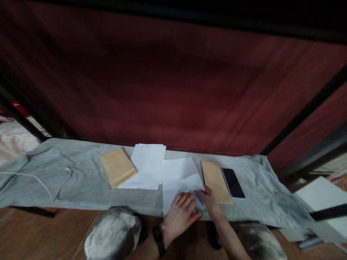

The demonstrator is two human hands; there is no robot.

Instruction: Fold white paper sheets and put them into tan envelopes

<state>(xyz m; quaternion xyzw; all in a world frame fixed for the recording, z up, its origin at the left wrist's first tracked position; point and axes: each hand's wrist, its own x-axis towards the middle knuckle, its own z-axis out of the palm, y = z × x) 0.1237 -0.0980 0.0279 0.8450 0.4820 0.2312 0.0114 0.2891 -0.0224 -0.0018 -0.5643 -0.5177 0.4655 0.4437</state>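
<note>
A sheet of white paper (177, 168) lies in front of me on a grey cloth, with a crease or folded edge across its middle. My left hand (182, 209), a black band on its wrist, rests on the lower part of the sheet with its fingers stretched out flat. At the sheet's right edge, my right hand (210, 200) grips the paper between thumb and fingers; part of the grip is hidden. Just right of the sheet lies a brown envelope (217, 182). Several white sheets (149, 164) lie to the left.
A stack of brown envelopes (118, 168) overlaps the white sheets on the left. A phone (233, 183) lies right of the single envelope. A white cable (35, 176) crosses the grey cloth (86, 195) at far left. Behind stands a dark red panel (173, 90).
</note>
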